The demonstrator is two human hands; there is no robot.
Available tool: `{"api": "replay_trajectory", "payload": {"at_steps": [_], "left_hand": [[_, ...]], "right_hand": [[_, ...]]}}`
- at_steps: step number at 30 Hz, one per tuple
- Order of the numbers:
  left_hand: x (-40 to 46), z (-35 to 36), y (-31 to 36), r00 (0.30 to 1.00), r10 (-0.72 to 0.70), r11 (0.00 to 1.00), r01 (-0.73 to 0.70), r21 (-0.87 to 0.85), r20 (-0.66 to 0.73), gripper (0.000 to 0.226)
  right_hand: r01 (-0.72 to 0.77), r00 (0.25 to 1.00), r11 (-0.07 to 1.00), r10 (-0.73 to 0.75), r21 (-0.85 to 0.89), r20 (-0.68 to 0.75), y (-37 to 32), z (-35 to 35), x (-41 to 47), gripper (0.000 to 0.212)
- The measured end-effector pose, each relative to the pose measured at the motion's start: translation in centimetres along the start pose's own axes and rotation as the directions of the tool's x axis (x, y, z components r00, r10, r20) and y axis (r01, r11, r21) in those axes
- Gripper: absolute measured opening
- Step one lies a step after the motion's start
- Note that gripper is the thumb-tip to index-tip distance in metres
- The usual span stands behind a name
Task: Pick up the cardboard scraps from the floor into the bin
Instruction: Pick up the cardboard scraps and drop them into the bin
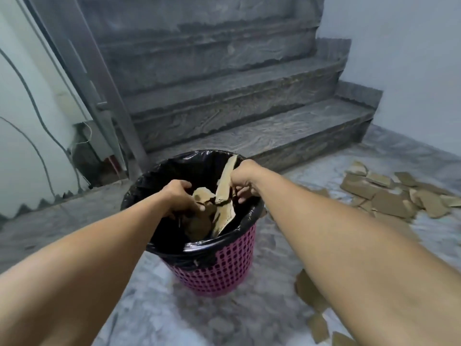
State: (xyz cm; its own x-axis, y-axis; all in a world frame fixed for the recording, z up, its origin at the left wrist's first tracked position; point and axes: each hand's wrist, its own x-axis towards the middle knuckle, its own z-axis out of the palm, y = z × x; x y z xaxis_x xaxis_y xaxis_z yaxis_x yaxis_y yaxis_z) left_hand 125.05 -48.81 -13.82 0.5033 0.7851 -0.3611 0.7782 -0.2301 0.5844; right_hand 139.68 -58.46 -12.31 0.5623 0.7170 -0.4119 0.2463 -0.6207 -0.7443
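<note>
A pink lattice bin (219, 273) lined with a black bag (174, 171) stands on the floor in front of me. Both my hands are over its mouth. My left hand (180, 196) grips a brown cardboard scrap (203, 196) just inside the rim. My right hand (243, 179) holds a long pale cardboard strip (225, 186) that stands on end in the bin. More scraps lie lower in the bag, partly hidden by my hands. A heap of cardboard scraps (389, 193) lies on the floor to the right.
Grey stone stairs (237, 108) rise right behind the bin. A metal railing post (112, 108) and loose cables (37, 116) run along the left wall. A few more cardboard pieces (316, 308) lie on the marbled floor at my lower right.
</note>
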Motion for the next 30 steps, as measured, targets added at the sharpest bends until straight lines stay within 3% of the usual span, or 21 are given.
{"api": "replay_trajectory", "payload": {"at_steps": [3,7,13,18,23,28,30], "left_hand": [[-0.5,1.3,-0.2,0.992,-0.052,0.996,0.044,0.073,0.116,0.091],[-0.8,1.9,0.7,0.998,-0.017,0.986,0.006,0.164,0.062,0.067],[-3.6,3.3,6.9,0.979,0.198,0.98,-0.195,0.049,-0.054,0.029],[-7.8,7.1,12.0,0.901,0.414,0.909,-0.416,0.013,-0.132,0.018],[-8.0,14.1,14.3,0.914,0.372,0.922,-0.384,0.05,0.161,0.018],[-3.5,22.3,12.5,0.914,0.235,0.929,-0.311,0.199,0.332,0.017],[-1.8,24.2,11.7,0.91,0.213,0.94,-0.29,0.179,0.356,0.025]], "right_hand": [[-0.022,1.0,0.992,0.023,0.121,-0.004,1.1,0.1,0.7,0.015],[-0.005,1.0,0.946,0.013,0.325,-0.022,1.8,-1.7,-0.1,0.006],[-0.015,0.993,0.902,0.065,0.432,-0.102,6.4,-7.7,-4.3,0.016],[-0.17,0.969,0.908,0.224,0.382,-0.101,14.8,-11.8,-8.5,0.016],[-0.376,0.891,0.841,0.443,0.389,-0.095,25.4,-14.2,-12.3,0.016],[-0.517,0.774,0.718,0.624,0.466,-0.102,34.5,-13.4,-12.6,0.004],[-0.531,0.74,0.662,0.667,0.53,-0.091,36.7,-12.7,-12.2,0.02]]}}
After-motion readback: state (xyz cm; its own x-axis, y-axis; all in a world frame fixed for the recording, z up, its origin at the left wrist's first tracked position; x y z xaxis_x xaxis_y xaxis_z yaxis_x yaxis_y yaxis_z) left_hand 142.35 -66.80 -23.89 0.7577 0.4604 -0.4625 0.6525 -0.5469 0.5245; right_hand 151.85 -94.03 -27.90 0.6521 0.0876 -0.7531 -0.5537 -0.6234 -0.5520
